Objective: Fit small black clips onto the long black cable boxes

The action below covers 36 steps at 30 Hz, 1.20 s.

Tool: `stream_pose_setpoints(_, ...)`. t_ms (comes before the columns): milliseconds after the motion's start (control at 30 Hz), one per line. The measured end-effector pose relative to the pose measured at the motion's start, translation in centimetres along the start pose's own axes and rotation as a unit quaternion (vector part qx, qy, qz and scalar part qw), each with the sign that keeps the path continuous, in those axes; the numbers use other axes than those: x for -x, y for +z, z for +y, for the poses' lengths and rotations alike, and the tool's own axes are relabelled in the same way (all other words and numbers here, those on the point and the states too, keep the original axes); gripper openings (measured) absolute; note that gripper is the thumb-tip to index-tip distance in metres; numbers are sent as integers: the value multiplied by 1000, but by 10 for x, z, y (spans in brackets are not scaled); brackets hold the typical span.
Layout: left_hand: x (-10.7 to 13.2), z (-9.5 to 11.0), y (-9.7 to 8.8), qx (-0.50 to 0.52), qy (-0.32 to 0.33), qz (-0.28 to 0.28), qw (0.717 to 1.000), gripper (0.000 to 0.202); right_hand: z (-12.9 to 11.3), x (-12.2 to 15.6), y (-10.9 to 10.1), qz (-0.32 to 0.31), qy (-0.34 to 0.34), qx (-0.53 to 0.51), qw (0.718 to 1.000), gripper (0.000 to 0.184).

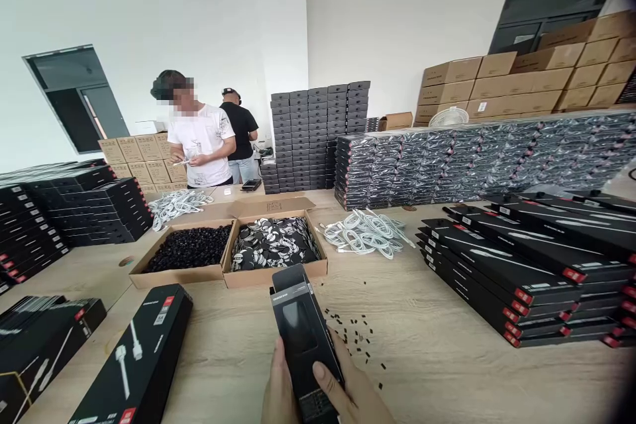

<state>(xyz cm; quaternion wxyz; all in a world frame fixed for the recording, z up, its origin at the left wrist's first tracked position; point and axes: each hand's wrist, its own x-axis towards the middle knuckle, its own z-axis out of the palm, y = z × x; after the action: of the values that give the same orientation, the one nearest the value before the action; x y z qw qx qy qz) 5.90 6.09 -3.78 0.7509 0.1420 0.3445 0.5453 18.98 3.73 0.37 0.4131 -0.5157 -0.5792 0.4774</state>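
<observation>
A slim black cardboard box (304, 338) with a dark window panel is held upright at the front of the table, its top flap standing up. My left hand (281, 384) wraps its left side. On the right side my right hand (350, 381) grips it, thumb across the front face. What the box contains, if anything, cannot be made out. Small black pieces (360, 334) lie scattered on the wood just right of the box. Behind it stands an open carton (275, 277) of black and white round pieces, touching another carton (179, 276) of small black parts.
White coiled cables (365, 233) lie behind the right hand, more cables (179, 204) farther left. Stacked black cable boxes (507, 278) fill the right side; more boxes (134, 351) lie front left. Across the table stands a person (201, 139); another person (239, 132) is behind.
</observation>
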Motion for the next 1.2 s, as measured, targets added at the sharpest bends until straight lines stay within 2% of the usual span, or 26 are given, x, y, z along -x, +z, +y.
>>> stream_pose_setpoints(67, 1, 4, -5, 7, -16, -8, 1000, 53, 3, -2, -5, 5, 36, -11, 999, 69)
stream_pose_setpoints(133, 2, 8, -11, -38, 6, 15, 999, 42, 4, -2, -9, 0, 41, -13, 999, 68)
stream_pose_setpoints(267, 7, 17, -13, -110, 59, 47, 991, 48, 0, 2, -8, 5, 29, -17, 999, 66)
stream_pose_setpoints(467, 14, 19, -4, -112, 100, 32, 988, 44, -1, 5, 5, -68, -55, -55, 995, 80)
stream_pose_setpoints(600, 14, 13, -4, -87, 71, 6, 994, 37, -1, 2, 1, -75, -23, -59, 995, 74)
stream_pose_setpoints(767, 11, 10, 3, -55, 54, 0, 997, 44, -3, 2, -13, -60, 29, -62, 996, 64)
stream_pose_setpoints(833, 10, 14, 11, -44, 72, -16, 996, 48, -4, 1, -17, -70, 27, -88, 993, 61)
stream_pose_setpoints(933, 11, 20, 23, -31, 105, -40, 993, 44, -6, -2, -19, -68, 25, -100, 992, 56)
stream_pose_setpoints(1067, 14, 20, 29, -54, 121, -2, 991, 39, -6, -4, -17, -11, 32, -41, 999, 51)
stream_pose_setpoints(1200, 10, 15, 24, -72, 128, -4, 989, 38, -5, -3, -14, -7, 1, -40, 999, 48)
